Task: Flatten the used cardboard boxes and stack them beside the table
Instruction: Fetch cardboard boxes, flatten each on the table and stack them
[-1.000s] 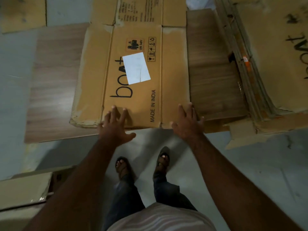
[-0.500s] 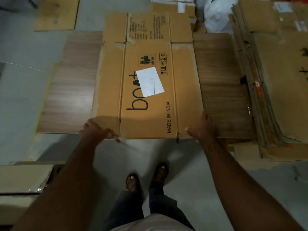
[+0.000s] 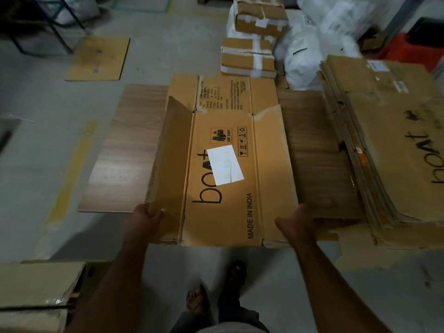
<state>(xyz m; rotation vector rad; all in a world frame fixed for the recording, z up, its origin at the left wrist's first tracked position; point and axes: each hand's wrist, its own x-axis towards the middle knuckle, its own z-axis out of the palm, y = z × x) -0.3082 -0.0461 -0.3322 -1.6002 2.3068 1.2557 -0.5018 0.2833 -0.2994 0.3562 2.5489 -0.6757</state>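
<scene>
Currently: flattened corrugated cardboard box [image 3: 223, 169], frame centre, creased panels, pinched at both sides by my left grip [image 3: 144, 218] and right grip [image 3: 296, 221].

I'm in a warehouse/storeroom w/ grey concrete floor [image 3: 48, 111]. Taped brown cardboard parcels [image 3: 248, 56], white plastic sacks [image 3: 302, 61] & a tall stack of flattened brown cartons [image 3: 384, 145] around me.

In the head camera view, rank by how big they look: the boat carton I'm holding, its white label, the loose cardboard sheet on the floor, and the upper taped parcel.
1. boat carton
2. cardboard sheet, though it lies farther off
3. and 4. upper taped parcel and white label look alike; unsure.
</scene>
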